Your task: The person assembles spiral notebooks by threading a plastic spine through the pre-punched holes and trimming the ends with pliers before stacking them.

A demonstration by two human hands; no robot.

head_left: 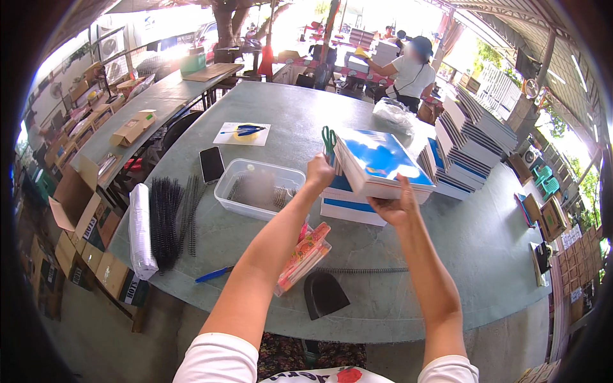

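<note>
My right hand grips the near edge of a thick stack of blue-covered books, thumb up along the edge and fingers low against it. This stack sits tilted over another blue-covered pile. At the stack's left side my left hand is closed. Green-handled scissors stick up from that fist, handles upward, their blades mostly hidden. Below my left wrist is a clear plastic tub with dark wire pieces in it. Partly behind my left forearm lies a pink-orange patterned pack.
Tall stacks of books and a clear plastic bag stand at the far right. On the left lie black binding coils, a white wrapped roll, a phone and a blue pen. A black curved piece lies nearest me.
</note>
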